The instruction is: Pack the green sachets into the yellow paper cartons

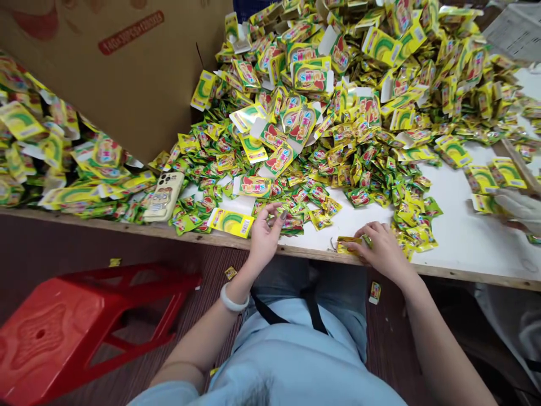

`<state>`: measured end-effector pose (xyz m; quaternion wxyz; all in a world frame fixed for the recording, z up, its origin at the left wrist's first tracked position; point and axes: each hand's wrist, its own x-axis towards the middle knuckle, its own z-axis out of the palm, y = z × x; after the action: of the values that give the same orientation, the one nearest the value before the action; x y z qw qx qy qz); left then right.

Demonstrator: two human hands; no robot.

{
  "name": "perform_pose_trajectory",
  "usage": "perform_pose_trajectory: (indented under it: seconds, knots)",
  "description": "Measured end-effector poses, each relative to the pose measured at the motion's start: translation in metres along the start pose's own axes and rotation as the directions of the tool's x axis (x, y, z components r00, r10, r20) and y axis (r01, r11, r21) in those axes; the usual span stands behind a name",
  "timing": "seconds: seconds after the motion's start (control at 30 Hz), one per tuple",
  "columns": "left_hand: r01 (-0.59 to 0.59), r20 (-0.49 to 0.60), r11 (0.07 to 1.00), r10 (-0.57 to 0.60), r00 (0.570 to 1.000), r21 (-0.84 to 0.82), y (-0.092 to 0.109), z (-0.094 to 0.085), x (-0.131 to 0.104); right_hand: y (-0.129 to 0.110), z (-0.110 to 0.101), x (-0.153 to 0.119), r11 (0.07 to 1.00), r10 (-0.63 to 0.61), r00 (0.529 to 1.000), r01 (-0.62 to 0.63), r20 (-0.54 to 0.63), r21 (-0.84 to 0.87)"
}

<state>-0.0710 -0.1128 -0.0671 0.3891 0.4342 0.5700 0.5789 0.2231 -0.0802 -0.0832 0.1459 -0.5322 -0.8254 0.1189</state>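
My left hand point(265, 232) is at the table's front edge, its fingers bent towards the thumb above green and red candy packets point(293, 224). What lies between its fingertips is hidden. A flattened yellow and green carton point(230, 222) rests just left of it. Farther right, my right hand point(384, 249) is closed at the edge, with thumb and fingers around a small green candy packet point(367, 241). A yellow candy packet point(347, 245) lies under its thumb. Beside its knuckles is a cluster of yellow and green packets point(416, 225).
Loose packets and small printed boxes point(310, 76) form a large heap at the back. A big brown carton point(127, 84) leans at left, near a phone point(164, 196). Another person's gloved hand point(522, 208) is at right. A red stool point(46, 332) stands at lower left.
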Motion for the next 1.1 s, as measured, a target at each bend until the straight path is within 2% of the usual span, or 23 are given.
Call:
perform_pose_trajectory:
  seconds: [0.07,0.13,0.23,0.3,0.4,0.5,0.57,0.63,0.7,0.77,0.83,0.87,0.9,0.97,1.03,1.1]
  knots:
    - [-0.008,0.016,1.000,0.008,1.000,0.023,-0.005,0.007,0.000,-0.001,0.000,0.003,0.996,0.009,0.998,-0.014,0.056,0.093]
    - [-0.026,0.030,0.999,0.025,0.999,0.041,-0.008,0.010,0.000,-0.009,-0.004,0.003,0.967,0.042,0.998,-0.053,0.051,0.249]
    - [-0.065,0.065,0.996,0.061,0.996,0.063,-0.010,0.017,-0.003,-0.034,-0.013,0.005,0.824,0.061,0.998,-0.041,-0.017,0.565]
    - [-0.092,0.106,0.993,0.084,0.991,0.070,-0.008,0.025,-0.008,-0.055,-0.016,0.009,0.745,0.019,0.996,0.042,-0.084,0.666]
    - [-0.111,0.176,0.992,0.099,0.979,0.055,0.001,0.035,-0.015,-0.077,-0.015,0.021,0.775,-0.095,0.981,0.181,-0.170,0.606]
    - [-0.088,0.213,0.996,0.081,0.974,0.023,0.009,0.036,-0.020,-0.083,-0.011,0.031,0.817,-0.169,0.964,0.253,-0.205,0.518]
    - [-0.066,0.231,0.998,0.066,0.971,-0.007,0.011,0.034,-0.022,-0.080,-0.009,0.032,0.817,-0.182,0.960,0.269,-0.214,0.509]
    - [-0.050,0.254,0.998,0.059,0.965,-0.042,0.010,0.032,-0.024,-0.078,-0.007,0.030,0.796,-0.124,0.966,0.233,-0.227,0.559]
    - [-0.040,0.258,0.997,0.056,0.964,-0.065,0.007,0.033,-0.027,-0.079,-0.003,0.026,0.706,0.012,0.982,0.126,-0.190,0.697]
    - [-0.041,0.245,0.998,0.054,0.968,-0.056,0.004,0.036,-0.032,-0.083,0.002,0.020,0.505,0.089,0.996,-0.026,-0.022,0.863]
    - [-0.053,0.245,0.999,0.054,0.968,-0.012,0.003,0.040,-0.037,-0.088,0.008,0.014,0.304,0.048,0.983,-0.185,0.179,0.935]
    - [-0.066,0.257,0.998,0.059,0.965,0.018,0.003,0.041,-0.039,-0.090,0.011,0.012,0.240,0.021,0.969,-0.245,0.247,0.939]
    - [-0.086,0.278,0.995,0.067,0.958,0.056,0.004,0.040,-0.040,-0.090,0.013,0.010,0.204,0.016,0.958,-0.283,0.286,0.937]
    - [-0.166,0.337,0.970,0.099,0.936,0.177,0.009,0.027,-0.035,-0.086,0.016,0.007,0.181,0.070,0.959,-0.283,0.275,0.942]
    - [-0.286,0.392,0.888,0.134,0.910,0.361,0.019,0.000,-0.024,-0.074,0.015,0.007,0.206,0.140,0.968,-0.236,0.210,0.950]
    - [-0.329,0.375,0.720,0.103,0.921,0.611,0.034,-0.037,-0.008,-0.059,0.011,0.007,0.258,0.207,0.967,-0.198,0.146,0.946]
